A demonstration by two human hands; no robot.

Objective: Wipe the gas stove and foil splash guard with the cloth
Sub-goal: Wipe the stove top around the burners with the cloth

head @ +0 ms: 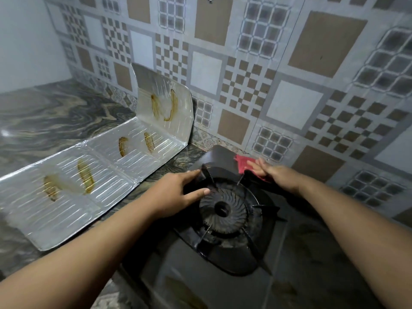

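Note:
A black gas stove [223, 286] sits on the counter with its round burner [223, 210] and pan support in the middle of view. My left hand [176, 192] rests on the left side of the pan support, fingers spread over the metal. My right hand [274, 172] presses flat on a red cloth [242, 165] at the stove's far right corner by the wall. The foil splash guard [100, 175] lies folded out to the left of the stove, one panel leaning upright against the wall. Brown greasy smears mark several of its panels.
The marbled dark countertop [44, 121] stretches to the left behind the foil. A patterned tile wall [267, 85] stands right behind the stove. A brownish smear [187, 295] shows on the stove's near surface.

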